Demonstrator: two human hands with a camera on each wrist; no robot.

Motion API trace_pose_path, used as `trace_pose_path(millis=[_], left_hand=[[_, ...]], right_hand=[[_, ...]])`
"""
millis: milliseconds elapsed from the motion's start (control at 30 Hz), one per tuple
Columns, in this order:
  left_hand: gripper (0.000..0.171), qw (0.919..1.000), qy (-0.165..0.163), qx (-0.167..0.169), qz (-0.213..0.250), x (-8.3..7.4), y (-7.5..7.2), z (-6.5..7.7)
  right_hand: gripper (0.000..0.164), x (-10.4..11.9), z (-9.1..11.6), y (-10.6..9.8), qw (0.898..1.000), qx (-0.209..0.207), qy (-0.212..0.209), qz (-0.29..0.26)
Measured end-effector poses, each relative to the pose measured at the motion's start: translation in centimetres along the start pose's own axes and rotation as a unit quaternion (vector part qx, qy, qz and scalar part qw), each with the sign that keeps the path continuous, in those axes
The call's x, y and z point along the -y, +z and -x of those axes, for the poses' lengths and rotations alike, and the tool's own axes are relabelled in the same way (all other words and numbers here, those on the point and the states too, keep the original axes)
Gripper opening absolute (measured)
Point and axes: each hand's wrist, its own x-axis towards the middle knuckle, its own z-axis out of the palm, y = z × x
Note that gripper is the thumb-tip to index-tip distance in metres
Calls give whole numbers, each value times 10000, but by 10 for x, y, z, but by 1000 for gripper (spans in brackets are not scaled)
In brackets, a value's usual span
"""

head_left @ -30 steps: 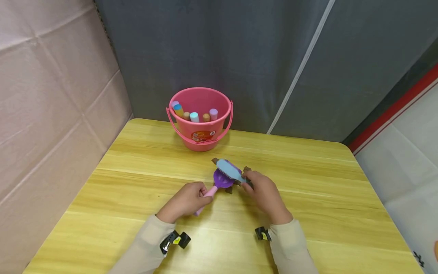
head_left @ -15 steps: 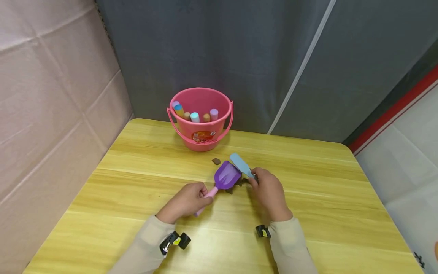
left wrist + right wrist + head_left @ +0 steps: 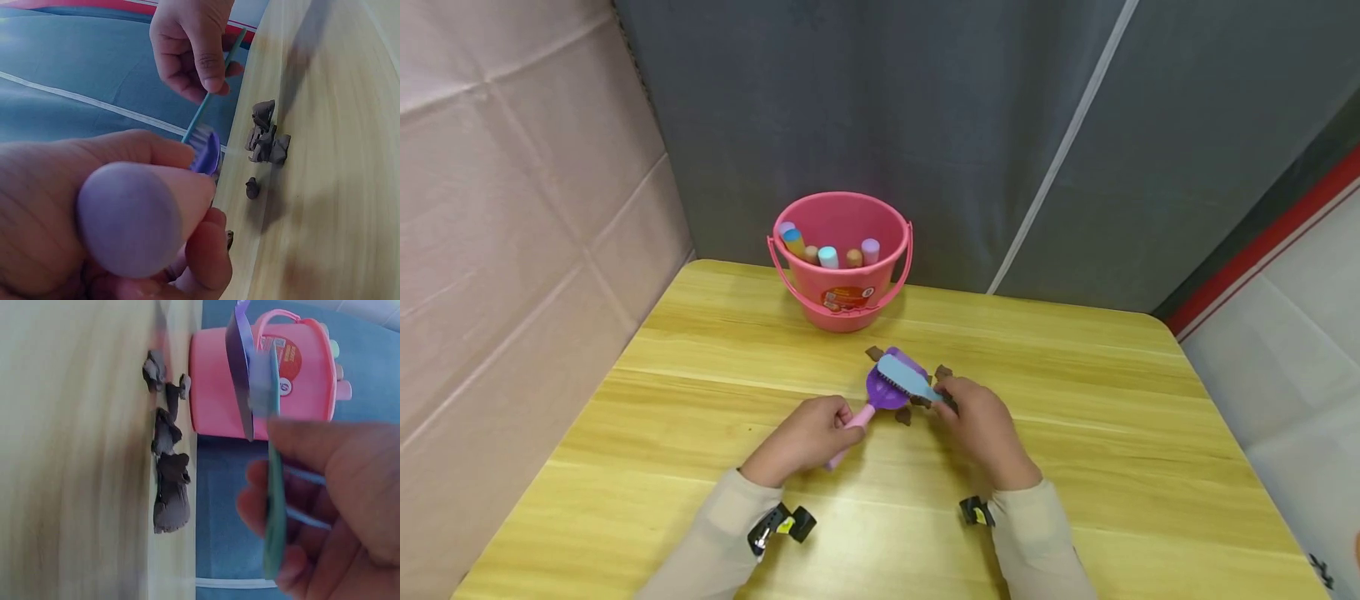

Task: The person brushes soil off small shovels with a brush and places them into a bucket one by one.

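Note:
My left hand grips the pink handle of a toy shovel with a purple scoop; the scoop is held just above the table. In my right hand is a light blue brush, pinched by its handle, its bristles over the scoop. Several dark brown crumbled lumps lie on the table under and around the scoop, and the left wrist view shows the same brown lumps below the tools. The brush hides part of the scoop's inside.
A pink bucket with several capped sticks or handles inside stands at the back of the wooden table. Behind it hangs a dark grey curtain. A pale draped wall borders the left side.
The brush moved off the scoop toward the upper right, baring the scoop's inside, then came back over it. My left hand and the shovel have barely moved.

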Motion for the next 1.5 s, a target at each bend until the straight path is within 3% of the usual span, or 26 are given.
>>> trace_pose_path(millis=[200, 300, 367, 500, 633, 733, 867, 1033, 1167, 1300, 1500], left_hand=[[17, 9996, 175, 128, -177, -9, -14, 3], [16, 9991, 383, 164, -109, -23, -35, 6], [16, 9984, 548, 132, -41, -39, -54, 9], [23, 9955, 858, -375, -170, -76, -94, 10], [29, 9871, 989, -1174, -447, -115, -132, -4], [34, 9818, 819, -1622, -552, -140, -156, -18], [41, 9775, 516, -1960, -583, -164, -178, -35], [49, 9672, 364, -2445, -592, -173, -189, -59], [36, 9642, 342, -2559, -601, -169, -188, -79], [27, 9636, 499, -2547, -634, -161, -182, -96], [26, 9544, 937, -2587, -1156, -145, -171, -111]], right_hand=[[17, -10, 3, -8, 9910, -1209, 559, -108], [17, -16, 4, -12, 9810, -1806, 638, -303], [17, -20, 4, -15, 9771, -1988, 650, -388], [17, -22, 4, -18, 9776, -1912, 755, -462], [17, -19, 4, -19, 9796, -1747, 829, -540], [17, -17, 5, -18, 9804, -1698, 822, -571], [17, -17, 6, -18, 9805, -1708, 799, -548], [18, -17, 8, -18, 9806, -1690, 818, -556], [17, -17, 9, -17, 9815, -1616, 853, -573], [16, -16, 9, -15, 9820, -1581, 871, -550], [15, -14, 10, -14, 9838, -1483, 842, -546]])
